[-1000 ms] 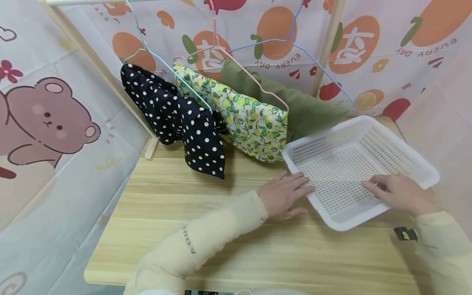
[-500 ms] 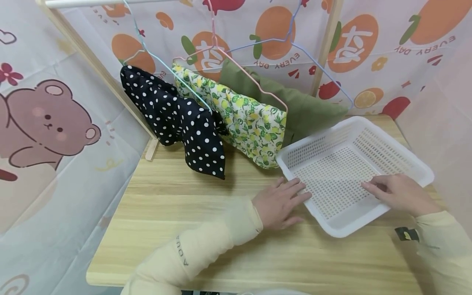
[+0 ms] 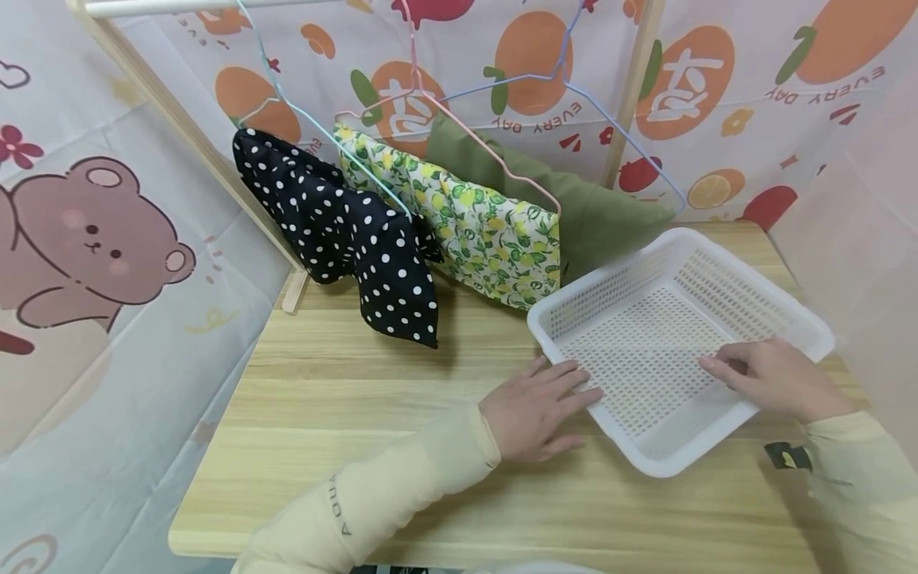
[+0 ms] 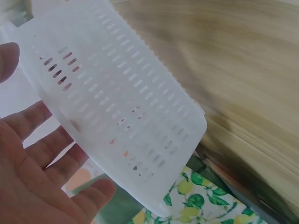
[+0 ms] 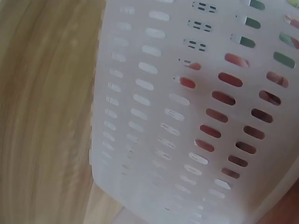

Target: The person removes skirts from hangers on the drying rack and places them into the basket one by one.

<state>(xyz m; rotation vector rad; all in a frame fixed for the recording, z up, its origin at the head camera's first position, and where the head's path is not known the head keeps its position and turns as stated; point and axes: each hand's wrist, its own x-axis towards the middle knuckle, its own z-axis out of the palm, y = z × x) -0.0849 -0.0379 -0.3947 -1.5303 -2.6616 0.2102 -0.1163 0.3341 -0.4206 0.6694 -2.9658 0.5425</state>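
A white plastic basket (image 3: 649, 367) with slotted walls sits at the right of the wooden table, with nothing in it. My left hand (image 3: 534, 410) lies at its near left side, fingers stretched over the rim and thumb apart from it. In the left wrist view those fingers (image 4: 53, 144) reach past the rim of the basket (image 4: 112, 98). At the near right side my right hand (image 3: 778, 379) grips the rim, fingers bent over into the basket. Through the slots of the basket (image 5: 187, 107) in the right wrist view, parts of fingers show.
On a rack behind hang a black polka-dot cloth (image 3: 344, 215), a lemon-print cloth (image 3: 480, 223) and a green cloth (image 3: 595, 215), each on its own wire hanger. The basket's far left corner overlaps the lemon-print cloth. The wooden table (image 3: 344, 399) runs beneath.
The basket has shifted a little left and nearer to me, turning slightly. My left hand has moved left and nearer along with it; my right hand stays almost in place on the rim.
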